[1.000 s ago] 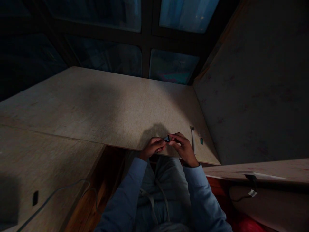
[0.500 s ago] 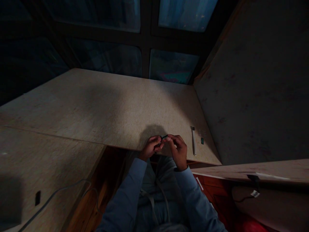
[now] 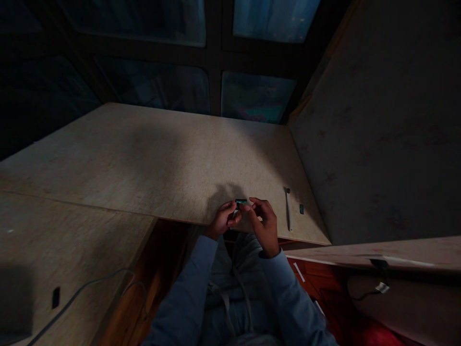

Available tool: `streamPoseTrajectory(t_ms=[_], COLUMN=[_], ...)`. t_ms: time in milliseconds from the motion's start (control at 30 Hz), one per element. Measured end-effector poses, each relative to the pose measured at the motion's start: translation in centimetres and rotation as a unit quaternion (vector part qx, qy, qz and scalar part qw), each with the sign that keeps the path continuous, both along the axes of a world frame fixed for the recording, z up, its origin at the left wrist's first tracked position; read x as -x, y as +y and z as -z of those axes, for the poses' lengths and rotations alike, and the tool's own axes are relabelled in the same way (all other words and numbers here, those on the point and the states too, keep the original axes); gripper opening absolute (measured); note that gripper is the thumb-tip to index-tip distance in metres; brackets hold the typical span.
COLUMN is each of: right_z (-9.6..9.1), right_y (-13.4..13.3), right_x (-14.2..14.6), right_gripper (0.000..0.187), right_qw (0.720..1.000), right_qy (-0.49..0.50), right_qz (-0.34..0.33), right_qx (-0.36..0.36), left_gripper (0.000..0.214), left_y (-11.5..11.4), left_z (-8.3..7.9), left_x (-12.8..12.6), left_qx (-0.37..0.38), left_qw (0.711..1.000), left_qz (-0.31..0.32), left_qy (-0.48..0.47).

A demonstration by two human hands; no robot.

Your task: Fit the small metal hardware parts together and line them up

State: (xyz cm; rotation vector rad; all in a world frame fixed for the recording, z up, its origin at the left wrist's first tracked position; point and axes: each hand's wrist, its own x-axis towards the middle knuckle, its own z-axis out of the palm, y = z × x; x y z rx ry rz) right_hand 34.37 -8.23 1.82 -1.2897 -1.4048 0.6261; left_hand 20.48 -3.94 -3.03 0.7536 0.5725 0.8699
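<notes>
A small dark-and-teal bar (image 3: 241,201), shaped like a razor head, is pinched at its left end by my left hand (image 3: 224,220). Its lower part is hidden by the fingers. My right hand (image 3: 264,223) is close on the right, thumb near the bar and index finger lifted apart from it, with no object visible between them. Both hands are over the table's front edge. To their right lies a white toothbrush-like stick (image 3: 289,211) with a dark head. Beside it is a small green-and-dark piece (image 3: 301,209).
The pale table (image 3: 173,163) runs back to dark windows, and a wall (image 3: 367,144) bounds it on the right. On the left surface lie a small black object (image 3: 55,297) and a grey cable (image 3: 88,285). A white strip (image 3: 299,272) is on the reddish floor.
The bar has turned to lie level, showing its teal face. My right fingers, earlier pinching its right end, have opened and drawn off slightly. My left hand keeps its hold.
</notes>
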Motion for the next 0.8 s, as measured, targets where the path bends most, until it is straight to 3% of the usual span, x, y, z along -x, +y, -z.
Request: streamPoseTrajectory(t_ms=[200, 400, 800], right_z=[-0.07, 0.05, 0.73], right_y=[0.47, 0.86, 0.98], right_x=[0.29, -0.16, -0.59], right_gripper=[0.024, 0.018, 0.019], right_qw=[0.997, 0.991, 0.988], right_qy=[-0.050, -0.092, -0.118], right_qz=[-0.032, -0.023, -0.011], right_qx=[-0.052, -0.093, -0.100], left_gripper=[0.061, 0.060, 0.065], left_y=[0.05, 0.11, 0.02], left_z=[0.01, -0.05, -0.65], left_x=[-0.09, -0.19, -0.39], left_qx=[0.000, 0.000, 0.003], left_qw=[0.999, 0.998, 0.997], left_qz=[0.021, 0.042, 0.031], left_qy=[0.032, 0.043, 0.074])
